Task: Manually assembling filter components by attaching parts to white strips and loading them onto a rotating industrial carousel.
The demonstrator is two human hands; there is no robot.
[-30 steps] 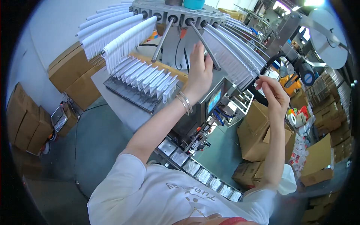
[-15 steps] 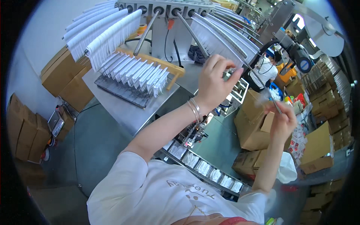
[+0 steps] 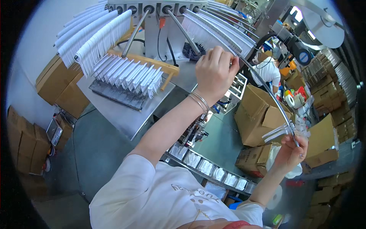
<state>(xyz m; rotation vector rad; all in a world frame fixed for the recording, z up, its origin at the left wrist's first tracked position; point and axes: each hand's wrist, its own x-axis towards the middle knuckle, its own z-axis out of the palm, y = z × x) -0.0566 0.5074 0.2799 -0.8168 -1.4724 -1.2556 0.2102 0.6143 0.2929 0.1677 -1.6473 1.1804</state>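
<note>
the left hand (image 3: 215, 72) is closed around a long metal rod (image 3: 267, 95) near the rack, while the right hand (image 3: 291, 152) pinches clear packets (image 3: 280, 131) at the rod's lower end.

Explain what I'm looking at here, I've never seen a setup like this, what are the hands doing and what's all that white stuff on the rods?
This is one view from a wide-angle camera worn on a person's head, looking down, so straight edges bend. Both bare arms belong to that person. The left hand grips a long thin metal rod near the machine. The right hand holds the rod's far end, where a few clear flat sleeves hang. The rod is one of many fanning out from a grey machine head, most packed with white hanging pieces. Below, a steel table carries a wooden rack of more white pieces. Cardboard boxes stand around.
</note>
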